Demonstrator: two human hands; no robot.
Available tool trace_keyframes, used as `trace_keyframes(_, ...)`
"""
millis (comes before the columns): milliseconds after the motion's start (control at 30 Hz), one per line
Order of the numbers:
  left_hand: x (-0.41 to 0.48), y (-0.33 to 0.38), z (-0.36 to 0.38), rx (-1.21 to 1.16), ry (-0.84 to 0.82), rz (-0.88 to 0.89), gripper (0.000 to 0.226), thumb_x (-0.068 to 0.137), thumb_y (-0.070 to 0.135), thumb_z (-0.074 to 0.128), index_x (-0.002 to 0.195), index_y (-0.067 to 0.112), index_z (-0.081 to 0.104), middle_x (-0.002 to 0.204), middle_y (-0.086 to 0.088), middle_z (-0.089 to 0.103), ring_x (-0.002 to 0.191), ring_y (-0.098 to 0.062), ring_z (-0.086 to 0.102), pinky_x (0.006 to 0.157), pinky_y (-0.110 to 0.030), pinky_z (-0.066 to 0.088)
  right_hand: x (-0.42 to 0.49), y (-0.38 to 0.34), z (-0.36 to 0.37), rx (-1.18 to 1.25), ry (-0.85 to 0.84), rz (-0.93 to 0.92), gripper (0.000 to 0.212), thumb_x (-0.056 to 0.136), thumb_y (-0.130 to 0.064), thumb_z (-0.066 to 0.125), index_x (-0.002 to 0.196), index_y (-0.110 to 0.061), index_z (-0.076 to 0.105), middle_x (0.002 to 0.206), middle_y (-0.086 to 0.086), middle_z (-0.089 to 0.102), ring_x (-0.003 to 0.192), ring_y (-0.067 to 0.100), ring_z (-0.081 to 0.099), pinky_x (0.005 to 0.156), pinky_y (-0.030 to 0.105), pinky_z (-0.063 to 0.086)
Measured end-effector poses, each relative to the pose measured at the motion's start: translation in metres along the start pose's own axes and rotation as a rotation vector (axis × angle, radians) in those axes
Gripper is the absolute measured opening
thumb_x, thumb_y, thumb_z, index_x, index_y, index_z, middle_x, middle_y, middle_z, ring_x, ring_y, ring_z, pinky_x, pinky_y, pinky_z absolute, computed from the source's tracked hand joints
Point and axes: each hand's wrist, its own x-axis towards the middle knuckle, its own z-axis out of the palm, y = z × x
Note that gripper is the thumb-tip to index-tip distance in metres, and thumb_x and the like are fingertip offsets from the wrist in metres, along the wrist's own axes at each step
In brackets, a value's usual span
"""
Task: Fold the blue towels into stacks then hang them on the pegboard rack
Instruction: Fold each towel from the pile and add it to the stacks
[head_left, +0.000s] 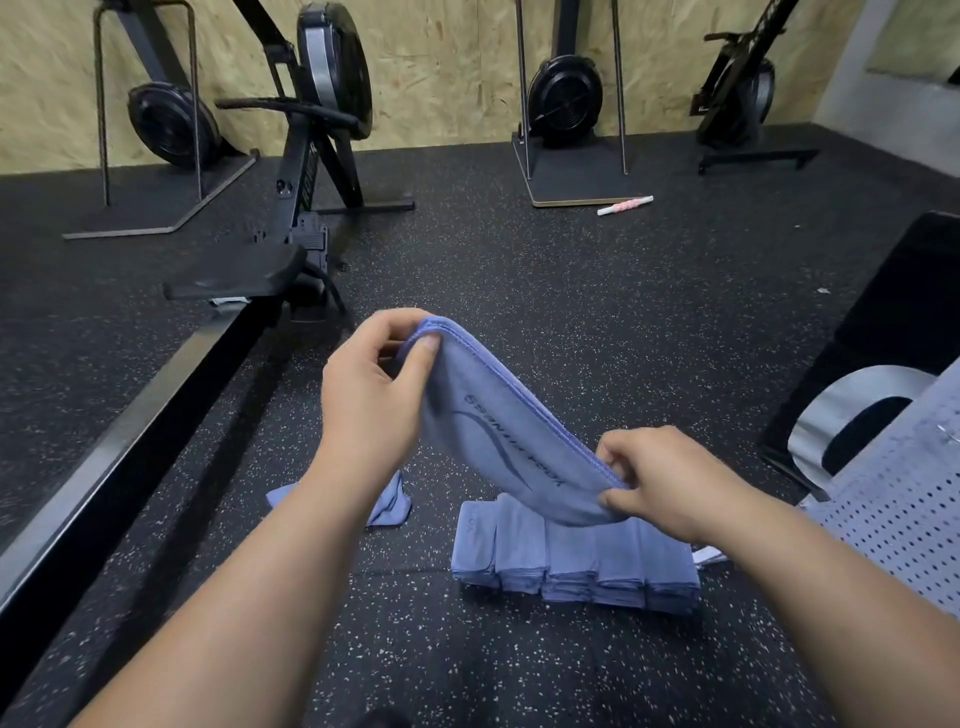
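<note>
A blue towel (498, 436), doubled over with its stitched edge up, hangs between the 2 hands: the left hand (369, 395) pinches the far, higher corner and the right hand (660, 478) pinches the near, lower corner. Just below it a row of folded towel stacks (571, 566) sits on the speckled floor (571, 312). 1 crumpled towel (389, 506) lies behind the left forearm, and the perforated pegboard rack (893, 509) is at the right edge.

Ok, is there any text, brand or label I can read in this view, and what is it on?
On the held towel: a dark swoosh logo with one line of lettering, upside down and creased; not readable for sure.
On the rowing machine leg: white lettering running along it; too blurred to read.
On the folded stack: faint print on the leftmost towel; too small to read.
</note>
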Motion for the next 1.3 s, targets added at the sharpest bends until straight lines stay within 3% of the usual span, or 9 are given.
trace_keyframes(133, 0.003, -0.01, -0.005, 0.14, 0.041, -0.082, 0.012, 0.102, 0.024, 0.068, 0.105, 0.035, 0.069, 0.095, 0.022, 0.073, 0.088, 0.004, 0.067, 0.081, -0.018, 0.05, 0.001, 0.006, -0.011, 0.036, 0.048, 0.0, 0.023, 0.084, -0.037, 0.086, 0.092, -0.036, 0.064, 0.081, -0.013, 0.067, 0.076, 0.005, 0.061, 0.071, 0.029, 0.05)
trace_keyframes(367, 0.006, -0.021, -0.006, 0.284, 0.047, -0.192, 0.005, 0.107, 0.027, 0.058, 0.108, 0.032, 0.057, 0.094, 0.022, 0.065, 0.084, 0.012, 0.059, 0.066, -0.006, 0.036, -0.003, 0.021, -0.039, 0.207, 0.25, 0.024, 0.018, 0.082, -0.039, 0.089, 0.078, -0.036, 0.072, 0.071, -0.017, 0.071, 0.067, -0.001, 0.063, 0.06, 0.013, 0.042)
trace_keyframes(467, 0.009, -0.026, -0.006, 0.269, 0.062, -0.228, 0.003, 0.107, 0.027, 0.057, 0.11, 0.027, 0.057, 0.093, 0.021, 0.063, 0.084, 0.01, 0.058, 0.069, -0.02, 0.038, -0.005, 0.026, -0.048, 0.299, 0.353, -0.02, 0.018, 0.083, -0.03, 0.089, 0.085, -0.039, 0.074, 0.073, -0.017, 0.072, 0.071, 0.001, 0.064, 0.064, 0.01, 0.043)
trace_keyframes(633, 0.01, -0.028, -0.005, 0.234, 0.079, -0.262, 0.004, 0.106, 0.028, 0.058, 0.11, 0.026, 0.059, 0.095, 0.02, 0.065, 0.086, 0.007, 0.059, 0.07, -0.019, 0.039, -0.01, 0.028, -0.051, 0.438, 0.467, -0.083, 0.023, 0.084, -0.025, 0.089, 0.089, -0.035, 0.068, 0.075, -0.009, 0.072, 0.07, 0.012, 0.064, 0.071, 0.024, 0.048)
trace_keyframes(700, 0.01, -0.028, -0.004, 0.208, 0.098, -0.28, 0.006, 0.106, 0.026, 0.059, 0.111, 0.024, 0.061, 0.096, 0.017, 0.065, 0.086, 0.005, 0.059, 0.074, -0.024, 0.039, -0.012, 0.027, -0.052, 0.454, 0.45, -0.098, 0.023, 0.081, -0.026, 0.091, 0.082, -0.033, 0.069, 0.074, -0.012, 0.073, 0.067, 0.008, 0.064, 0.068, 0.02, 0.048)
trace_keyframes(833, 0.011, -0.026, -0.002, 0.128, 0.147, -0.347, 0.011, 0.102, 0.019, 0.057, 0.111, 0.019, 0.063, 0.096, 0.011, 0.066, 0.089, -0.012, 0.06, 0.08, -0.032, 0.042, -0.016, 0.027, -0.051, 0.418, 0.4, -0.082, 0.023, 0.077, -0.03, 0.093, 0.076, -0.034, 0.071, 0.074, -0.013, 0.074, 0.071, 0.012, 0.069, 0.073, 0.038, 0.056)
trace_keyframes(967, 0.007, -0.017, 0.003, -0.1, 0.162, -0.414, 0.019, 0.095, 0.015, 0.048, 0.101, 0.02, 0.066, 0.095, 0.009, 0.065, 0.086, -0.01, 0.056, 0.083, -0.036, 0.045, -0.017, 0.021, -0.049, 0.411, 0.562, -0.107, 0.022, 0.079, -0.029, 0.092, 0.08, -0.035, 0.071, 0.075, -0.015, 0.072, 0.071, 0.009, 0.068, 0.072, 0.034, 0.056)
trace_keyframes(1133, -0.003, 0.009, 0.014, -0.22, -0.082, -0.388, 0.022, 0.104, 0.032, 0.059, 0.095, 0.02, 0.076, 0.084, 0.018, 0.066, 0.076, 0.002, 0.057, 0.079, -0.026, 0.043, -0.019, 0.004, -0.043, 0.379, 0.629, -0.203, 0.018, 0.082, -0.026, 0.09, 0.086, -0.032, 0.072, 0.08, -0.021, 0.072, 0.079, 0.004, 0.071, 0.073, 0.027, 0.054)
trace_keyframes(1300, -0.026, 0.01, 0.034, 0.07, -0.415, 0.063, 0.02, 0.092, 0.042, 0.074, 0.11, 0.034, 0.08, 0.108, 0.018, 0.073, 0.107, -0.001, 0.067, 0.098, -0.031, 0.052, -0.019, -0.013, -0.035, 0.358, 0.53, -0.319, 0.015, 0.085, -0.028, 0.088, 0.09, -0.031, 0.074, 0.082, -0.02, 0.073, 0.081, 0.004, 0.071, 0.075, 0.032, 0.055)
